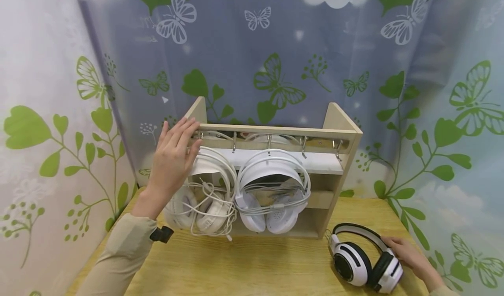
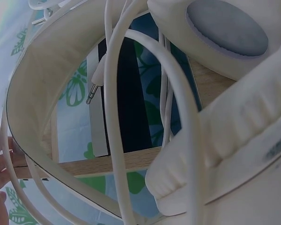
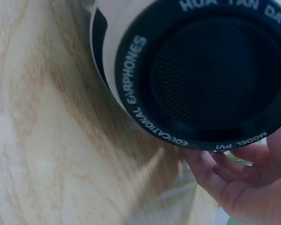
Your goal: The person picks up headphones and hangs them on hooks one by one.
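Observation:
At the upper left corner of a wooden rack (image 1: 252, 128), my left hand (image 1: 173, 151) rests on the edge with its fingers nearly straight. Below that hand hang cream headphones (image 1: 215, 215) with a tangled white cable; their headband and ear pads fill the left wrist view. A second white pair of headphones (image 1: 271, 167), wrapped in grey cable, hangs beside them. My right hand (image 1: 407, 254) grips the headband of black-and-white headphones (image 1: 356, 265) on the table at the lower right. In the right wrist view, its fingers (image 3: 206, 173) curl behind the black earcup (image 3: 215, 79).
Several metal hooks (image 1: 304, 147) line the rack's front rail. A white shelf (image 1: 323, 162) runs behind the hanging headphones. The rack stands on a yellow wood-grain table (image 1: 236, 265). Patterned curtains (image 1: 236, 46) surround the table on the back and both sides.

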Action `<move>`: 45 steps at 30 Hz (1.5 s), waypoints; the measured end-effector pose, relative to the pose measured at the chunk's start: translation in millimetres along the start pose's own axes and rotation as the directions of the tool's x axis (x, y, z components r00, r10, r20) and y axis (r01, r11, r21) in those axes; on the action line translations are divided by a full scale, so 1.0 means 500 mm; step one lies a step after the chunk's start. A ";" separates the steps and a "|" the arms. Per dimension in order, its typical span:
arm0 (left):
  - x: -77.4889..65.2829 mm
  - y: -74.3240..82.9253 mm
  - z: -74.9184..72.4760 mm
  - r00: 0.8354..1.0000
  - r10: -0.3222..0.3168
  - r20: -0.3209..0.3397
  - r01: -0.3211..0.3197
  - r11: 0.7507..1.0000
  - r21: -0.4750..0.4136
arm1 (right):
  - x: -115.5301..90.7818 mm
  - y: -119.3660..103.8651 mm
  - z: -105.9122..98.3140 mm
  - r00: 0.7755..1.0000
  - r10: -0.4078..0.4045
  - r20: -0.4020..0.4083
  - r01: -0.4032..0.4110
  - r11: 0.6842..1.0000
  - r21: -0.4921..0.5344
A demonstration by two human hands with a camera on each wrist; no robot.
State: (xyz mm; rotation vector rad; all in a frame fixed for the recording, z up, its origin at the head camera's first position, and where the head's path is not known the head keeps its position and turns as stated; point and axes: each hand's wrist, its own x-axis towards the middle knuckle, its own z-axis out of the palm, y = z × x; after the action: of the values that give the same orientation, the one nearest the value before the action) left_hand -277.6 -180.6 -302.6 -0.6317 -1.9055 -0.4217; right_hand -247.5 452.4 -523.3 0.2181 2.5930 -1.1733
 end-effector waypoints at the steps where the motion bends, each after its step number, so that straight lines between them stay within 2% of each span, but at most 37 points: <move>1: 0.000 0.000 0.001 1.000 0.000 0.001 0.000 1.000 -0.001 | -0.001 0.000 0.001 1.000 0.001 0.003 -0.001 1.000 0.004; 13: 0.000 0.001 0.000 1.000 -0.004 0.003 0.004 1.000 -0.007 | -0.021 -0.017 -0.009 0.999 0.034 -0.003 -0.034 0.996 0.083; 22: 0.002 0.001 0.000 1.000 -0.003 -0.001 0.003 1.000 -0.008 | -0.038 -0.041 -0.028 0.999 0.026 0.035 -0.030 0.992 0.119; 34: 0.002 0.003 0.000 1.000 -0.005 -0.012 0.005 1.000 -0.010 | -0.084 -0.074 -0.032 0.999 -0.033 0.019 0.029 0.982 0.186; 45: 0.001 0.001 0.004 1.000 -0.007 -0.013 0.007 1.000 -0.011 | -0.121 -0.097 -0.032 0.999 -0.034 0.005 0.033 0.989 0.144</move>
State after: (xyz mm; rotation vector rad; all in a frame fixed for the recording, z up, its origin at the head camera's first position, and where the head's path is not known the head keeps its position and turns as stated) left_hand -278.8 -178.9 -302.7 -0.6279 -1.8943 -0.4396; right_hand -205.4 431.3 -459.6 0.1998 2.5167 -1.3721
